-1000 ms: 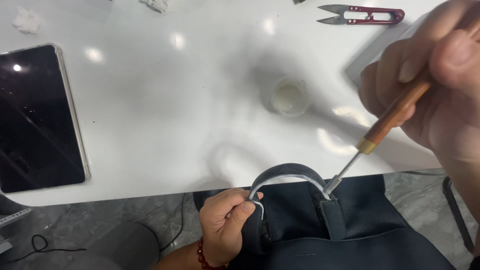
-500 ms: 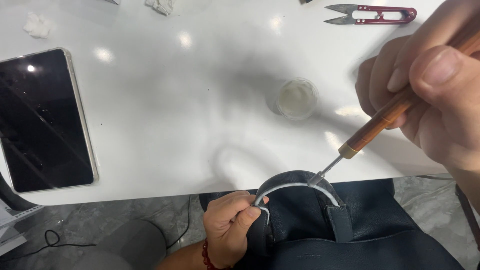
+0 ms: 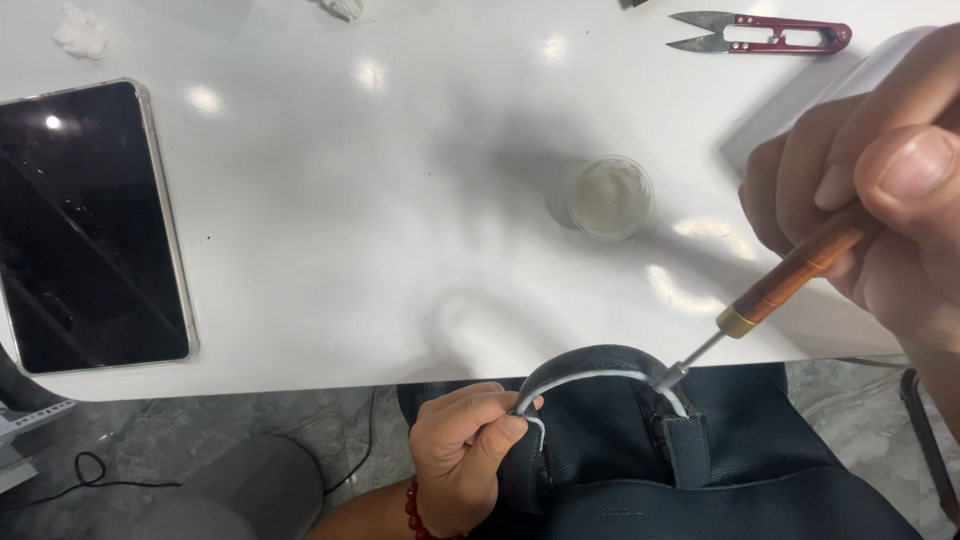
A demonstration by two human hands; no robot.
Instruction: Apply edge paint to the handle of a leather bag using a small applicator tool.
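Left hand (image 3: 465, 445): I pinch the dark bag's handle (image 3: 590, 372) at the bench (image 3: 400, 250) edge.
Right hand (image 3: 880, 200): clamped on the wooden-handled tool (image 3: 790, 275), tip touching the handle's white edge.
Risk: a slip could smear or scratch the leather.

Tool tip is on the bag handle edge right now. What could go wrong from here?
1. The wooden-handled tool in the right hand has its metal tip on the pale edge of the bag handle; a slip could mark the dark leather beside it.
2. The left hand pinches the same handle close by, so a skid along it might reach those fingers.
3. The small open jar sits near the right hand and could be knocked.
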